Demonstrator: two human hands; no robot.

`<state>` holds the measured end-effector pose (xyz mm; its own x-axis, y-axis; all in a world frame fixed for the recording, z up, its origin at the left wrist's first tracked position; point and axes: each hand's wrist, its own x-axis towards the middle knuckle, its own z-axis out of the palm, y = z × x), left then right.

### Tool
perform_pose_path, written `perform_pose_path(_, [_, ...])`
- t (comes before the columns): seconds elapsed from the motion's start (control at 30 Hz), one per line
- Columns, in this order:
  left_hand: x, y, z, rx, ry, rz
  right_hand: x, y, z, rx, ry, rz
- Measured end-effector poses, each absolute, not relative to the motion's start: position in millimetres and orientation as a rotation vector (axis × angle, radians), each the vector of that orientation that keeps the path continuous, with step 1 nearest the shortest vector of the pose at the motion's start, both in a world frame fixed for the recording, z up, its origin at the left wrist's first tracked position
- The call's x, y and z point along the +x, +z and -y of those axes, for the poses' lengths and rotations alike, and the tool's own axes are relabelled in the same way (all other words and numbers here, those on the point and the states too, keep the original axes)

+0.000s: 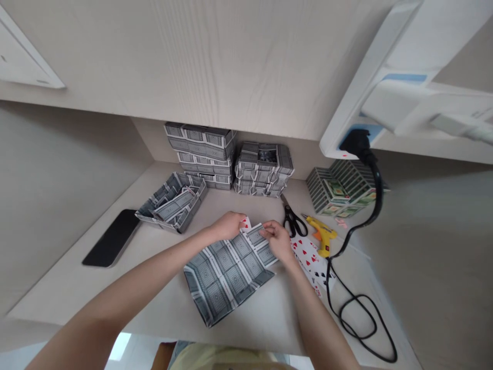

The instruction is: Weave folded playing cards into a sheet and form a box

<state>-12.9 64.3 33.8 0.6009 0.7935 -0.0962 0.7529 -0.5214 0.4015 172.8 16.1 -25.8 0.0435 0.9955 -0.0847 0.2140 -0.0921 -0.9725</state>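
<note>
A sheet-like piece made of grey patterned playing cards (231,272) lies on the desk in front of me, its left and lower edges folded up. My left hand (230,226) is closed at its upper edge, beside a red-heart card (245,223) that shows past the fingertips. At the upper right corner, my right hand (276,239) pinches the edge of the card piece between thumb and fingers.
Left are a black phone (111,239) and a card tray (198,200) with card strips. Behind stand stacked card boxes (204,151), more card boxes (264,169) and a green-striped one (331,190). Right are black scissors (295,223), a yellow glue gun (324,234), loose cards (308,257) and a black cord (358,336).
</note>
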Motion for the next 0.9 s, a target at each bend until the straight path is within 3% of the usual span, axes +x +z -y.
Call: perform_pose_path(0.9, [6,64,-42,2.537,-0.191,-1.408,167,16,-25,-1.386,0.888,1.905])
